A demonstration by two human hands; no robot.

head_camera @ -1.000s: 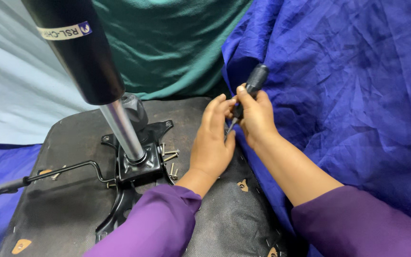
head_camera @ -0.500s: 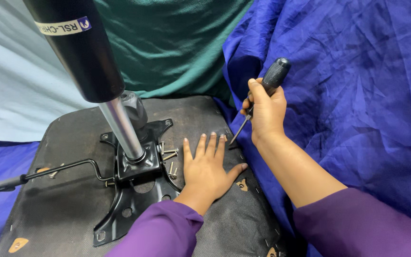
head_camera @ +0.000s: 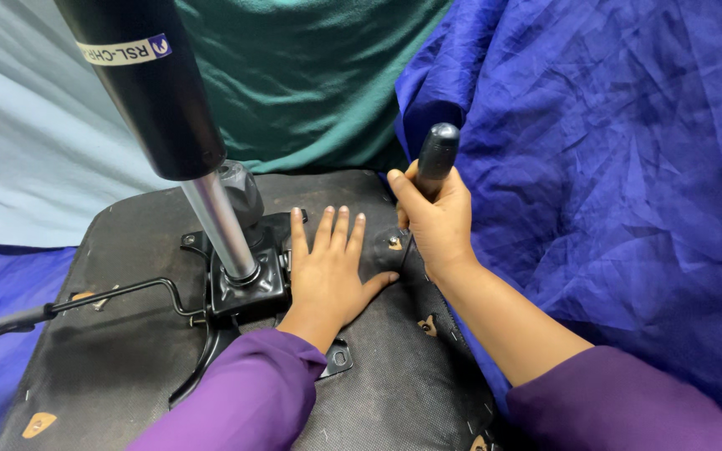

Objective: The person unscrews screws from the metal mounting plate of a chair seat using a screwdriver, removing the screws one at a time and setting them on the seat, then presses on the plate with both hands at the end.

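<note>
Black fabric covers the upturned underside of the office chair seat [head_camera: 127, 359], which lies on blue cloth [head_camera: 628, 167]. The left hand [head_camera: 327, 267] rests flat on it, fingers spread, its grip wide and holding nothing, just beside the black metal tilt mechanism [head_camera: 248, 280] from which the black and silver gas cylinder [head_camera: 177, 125] rises. The right hand [head_camera: 436, 221] has its grip closed around the black-handled screwdriver [head_camera: 434, 163], held nearly upright, its tip at a screw [head_camera: 394, 244] near the seat's right edge.
</note>
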